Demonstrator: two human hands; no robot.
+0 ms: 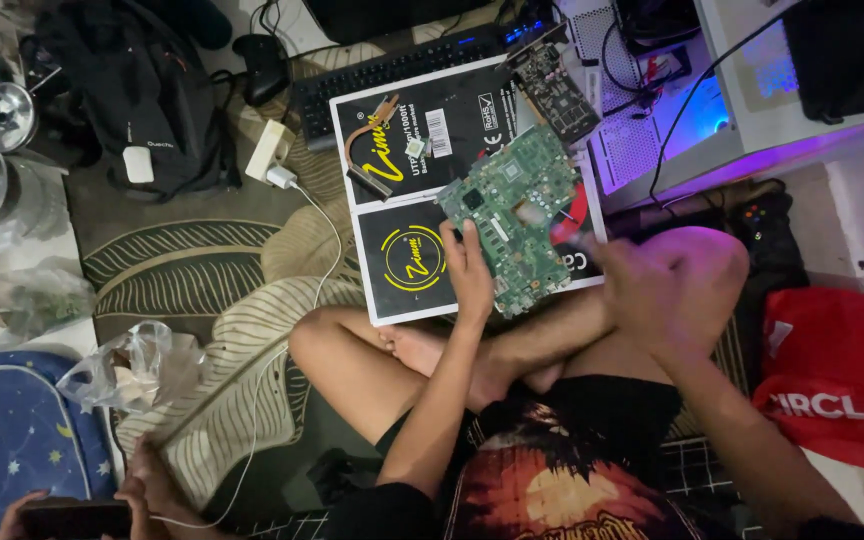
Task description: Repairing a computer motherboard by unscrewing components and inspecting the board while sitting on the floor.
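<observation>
I sit cross-legged on the floor with a green circuit board (517,215) lying on a black box (402,270) in the upper middle of the frame, just ahead of my shins. My left hand (470,268) presses on the board's lower left edge, fingers spread flat to steady it rather than gripping it. My right hand (627,280) hangs just right of the board, blurred, so I cannot tell whether it is open or pinching something small. A copper heat pipe (364,150) lies apart on the box at the upper left of the board, and a smaller dark card (552,85) sits above it near the keyboard (392,68). The board looks stripped of its cooler already, I judge; what is left on it I cannot make out. At the lower left, another person's hands (142,490) hold a phone.
</observation>
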